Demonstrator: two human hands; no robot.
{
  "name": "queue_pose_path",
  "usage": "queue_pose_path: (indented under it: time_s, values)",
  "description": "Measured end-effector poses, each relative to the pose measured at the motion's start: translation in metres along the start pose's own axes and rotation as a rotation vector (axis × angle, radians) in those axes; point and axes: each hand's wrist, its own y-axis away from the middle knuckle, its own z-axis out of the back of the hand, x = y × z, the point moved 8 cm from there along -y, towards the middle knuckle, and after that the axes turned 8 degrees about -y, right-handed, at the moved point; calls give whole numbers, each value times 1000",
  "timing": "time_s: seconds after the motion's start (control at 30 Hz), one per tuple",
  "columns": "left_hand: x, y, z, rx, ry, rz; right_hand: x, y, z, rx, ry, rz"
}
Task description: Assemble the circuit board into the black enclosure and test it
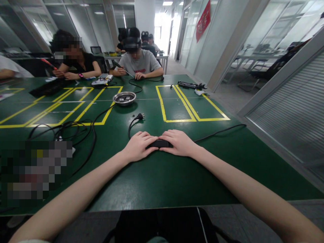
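Note:
A black power adapter (160, 144) lies on the green table near the front middle. My left hand (138, 146) is closed around its left end, and my right hand (179, 143) grips the right end, so only the middle of the adapter shows. From behind my left hand a short black cord curves up to a plug (140, 117), its prongs pointing right. On the other side a thin black cable (220, 132) runs out across the table to the right.
Loops of black cable (92, 143) lie to the left, beside a blurred-out item. Farther back sit a metal bowl (124, 104) with small metal parts, yellow tape outlines (179, 120) and a dark folded tripod-like object (191, 85). Across the table, people work with tools.

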Motion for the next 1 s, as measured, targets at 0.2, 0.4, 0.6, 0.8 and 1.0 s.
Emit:
queue_pose_path:
  time_s: [0.2, 0.4, 0.6, 0.8, 1.0]
  values:
    - [-6, -1, 5, -54, -57, -30, 4, 0, 0, 7, 53, 25]
    - [-4, 0, 2, -45, -77, -19, 5, 0, 0, -2, 62, 42]
    - [2, 1, 2, -27, 38, 112, 10, 3, -3, 10, 146, 129]
    - [14, 2, -6, 138, 211, 334, 19, 9, -3, -41, 309, 268]
    - [25, 7, -12, 185, 551, 471, 18, 9, -1, -76, 337, 268]
